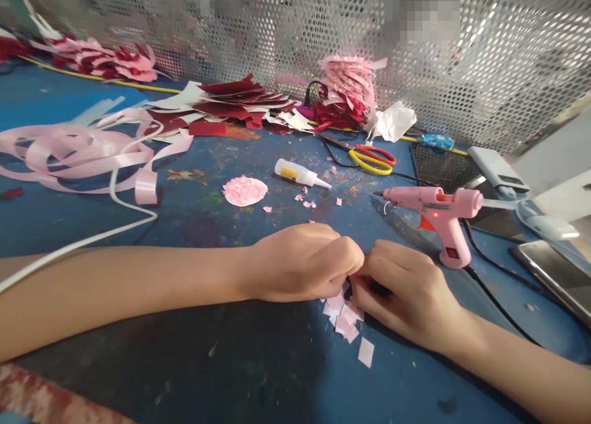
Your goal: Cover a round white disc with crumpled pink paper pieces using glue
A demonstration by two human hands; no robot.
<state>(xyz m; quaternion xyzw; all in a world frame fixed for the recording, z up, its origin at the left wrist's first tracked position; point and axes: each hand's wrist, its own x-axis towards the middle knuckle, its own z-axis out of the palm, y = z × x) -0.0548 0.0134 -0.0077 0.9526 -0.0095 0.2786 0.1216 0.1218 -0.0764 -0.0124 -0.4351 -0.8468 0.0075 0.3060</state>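
Observation:
My left hand point(309, 261) and my right hand point(406, 292) meet at their fingertips, both with fingers curled closed. Whatever is pinched between them is hidden. Just below the fingers lies a small heap of pink paper squares point(344, 318), with one loose square point(366, 352) nearer me. Beyond my left hand is a round disc point(245, 191) covered in pink bits. A small glue bottle point(298, 173) lies on its side to the right of the disc. The pink glue gun point(436, 205) rests beyond my right hand, its nozzle pointing left and a small light glowing.
Pink ribbon point(69, 150) and a white cable point(115, 227) lie at left. Red and white scraps point(231, 107), scissors point(373, 158) and crumpled white paper point(394, 121) lie at the back. A power bank point(498, 168) and phone point(561, 276) are at right, before a perforated metal screen point(258, 30).

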